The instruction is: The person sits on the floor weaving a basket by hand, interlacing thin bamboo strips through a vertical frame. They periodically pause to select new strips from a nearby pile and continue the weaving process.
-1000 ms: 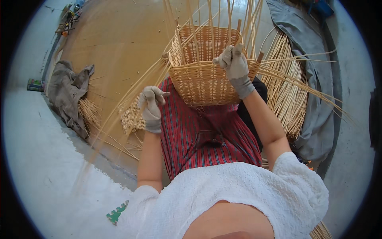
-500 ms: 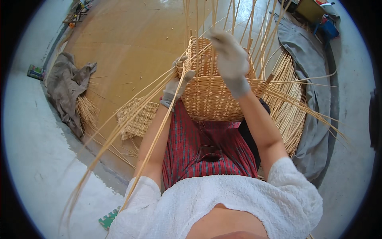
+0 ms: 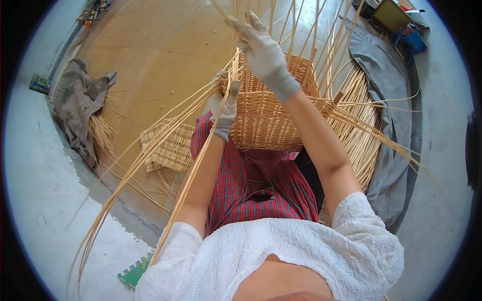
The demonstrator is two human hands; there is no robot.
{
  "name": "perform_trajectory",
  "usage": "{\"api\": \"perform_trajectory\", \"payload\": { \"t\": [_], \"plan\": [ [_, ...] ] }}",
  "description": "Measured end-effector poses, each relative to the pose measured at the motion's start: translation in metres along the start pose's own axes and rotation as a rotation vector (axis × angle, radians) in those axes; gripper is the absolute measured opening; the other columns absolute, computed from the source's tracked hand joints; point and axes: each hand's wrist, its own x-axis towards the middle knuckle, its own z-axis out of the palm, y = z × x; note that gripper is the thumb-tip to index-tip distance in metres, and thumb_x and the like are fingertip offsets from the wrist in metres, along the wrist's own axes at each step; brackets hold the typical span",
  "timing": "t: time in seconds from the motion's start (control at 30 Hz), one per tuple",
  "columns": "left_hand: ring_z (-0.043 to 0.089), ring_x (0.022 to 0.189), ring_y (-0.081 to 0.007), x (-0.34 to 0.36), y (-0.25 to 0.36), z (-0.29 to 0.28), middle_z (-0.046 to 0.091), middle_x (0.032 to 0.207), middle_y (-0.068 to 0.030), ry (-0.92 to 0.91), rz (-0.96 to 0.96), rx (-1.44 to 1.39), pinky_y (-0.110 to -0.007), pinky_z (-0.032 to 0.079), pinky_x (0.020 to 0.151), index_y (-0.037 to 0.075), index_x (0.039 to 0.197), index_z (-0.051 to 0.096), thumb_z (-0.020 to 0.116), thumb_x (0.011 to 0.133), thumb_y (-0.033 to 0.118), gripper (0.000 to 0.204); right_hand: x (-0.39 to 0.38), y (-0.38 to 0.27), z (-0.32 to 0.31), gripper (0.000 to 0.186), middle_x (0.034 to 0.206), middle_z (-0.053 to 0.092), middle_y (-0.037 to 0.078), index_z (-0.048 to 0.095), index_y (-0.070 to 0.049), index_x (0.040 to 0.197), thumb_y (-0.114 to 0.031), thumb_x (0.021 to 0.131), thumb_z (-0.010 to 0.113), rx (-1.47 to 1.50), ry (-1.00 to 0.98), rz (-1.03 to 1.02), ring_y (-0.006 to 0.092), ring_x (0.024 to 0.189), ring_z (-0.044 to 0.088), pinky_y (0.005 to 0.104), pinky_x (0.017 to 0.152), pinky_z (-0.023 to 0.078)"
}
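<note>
A half-woven wicker basket (image 3: pixel 271 123) stands against my lap, with long upright rods rising from its rim. My left hand (image 3: pixel 224 104), in a pale work glove, is closed round the basket's left corner, thumb on the near side and fingers partly hidden. A bundle of long wicker rods (image 3: pixel 145 168) runs from that corner down to the left, past my left forearm. My right hand (image 3: pixel 265 52), also gloved, is raised above the basket's left part among the uprights. A pale wicker rod (image 3: pixel 218 8) meets its fingertips and appears pinched there.
More rods (image 3: pixel 379 133) stick out from the basket's right corner. To the right lies a large pile of rods (image 3: pixel 359 135) partly under a grey cloth (image 3: pixel 391 150). On the left are another grey cloth (image 3: pixel 75 108) over rods and a flat woven panel (image 3: pixel 170 150).
My right hand has moved up and to the left, away from over the basket's middle. My left hand stays at the left corner.
</note>
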Motion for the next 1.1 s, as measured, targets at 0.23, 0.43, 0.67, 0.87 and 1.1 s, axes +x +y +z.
{"api": "perform_trajectory", "payload": {
  "t": [0.23, 0.43, 0.67, 0.87, 1.1],
  "plan": [
    [0.061, 0.113, -0.0171, -0.009, 0.002, 0.017, 0.062, 0.13, -0.0064, 0.148, 0.045, -0.101, -0.031, 0.052, 0.1, 0.005, 0.147, 0.045, 0.081, 0.092, 0.014, 0.068, -0.132, 0.036, -0.019, 0.04, 0.129, 0.065, 0.013, 0.053, -0.01, 0.144, -0.013, 0.104, 0.058, 0.977, 0.369, 0.425, 0.0207, 0.099, 0.073, 0.0377, 0.074, 0.062],
    [0.062, 0.102, -0.0157, -0.019, -0.002, 0.012, 0.063, 0.116, -0.0049, 0.156, 0.037, -0.179, -0.03, 0.053, 0.094, 0.005, 0.136, 0.051, 0.068, 0.099, 0.005, 0.041, -0.204, 0.072, -0.057, 0.022, 0.099, 0.075, 0.005, 0.068, -0.006, 0.118, -0.016, 0.099, 0.073, 0.918, 0.301, 0.949, 0.0136, 0.085, 0.072, 0.0231, 0.057, 0.052],
    [0.068, 0.086, -0.0246, -0.046, 0.057, 0.066, 0.069, 0.107, -0.0139, -0.056, 0.061, 0.541, -0.037, 0.055, 0.082, 0.004, 0.108, 0.062, 0.063, 0.103, 0.024, 0.02, -0.214, 0.056, -0.053, 0.014, 0.102, 0.074, 0.006, 0.069, -0.008, 0.113, -0.011, 0.1, 0.07, 0.962, 0.526, 0.894, 0.0119, 0.079, 0.07, 0.023, 0.058, 0.051],
    [0.057, 0.057, -0.0242, -0.015, 0.036, 0.064, 0.063, 0.071, -0.0123, -0.195, -0.024, 0.872, -0.04, 0.046, 0.058, 0.006, 0.097, 0.065, 0.065, 0.102, 0.041, 0.035, -0.07, 0.033, -0.056, 0.04, 0.132, 0.068, 0.014, 0.053, -0.008, 0.142, -0.009, 0.102, 0.06, 0.207, 0.157, 0.254, 0.0167, 0.106, 0.07, 0.0276, 0.075, 0.06],
    [0.058, 0.06, -0.0114, -0.015, 0.048, 0.075, 0.063, 0.077, -0.0002, -0.203, -0.137, 0.706, -0.032, 0.049, 0.058, 0.004, 0.105, 0.063, 0.07, 0.1, 0.032, 0.029, -0.192, 0.083, -0.081, 0.03, 0.117, 0.073, 0.012, 0.057, -0.012, 0.135, -0.016, 0.106, 0.056, 0.998, 0.446, 0.458, 0.0202, 0.1, 0.073, 0.0267, 0.06, 0.057]
  ]
}}
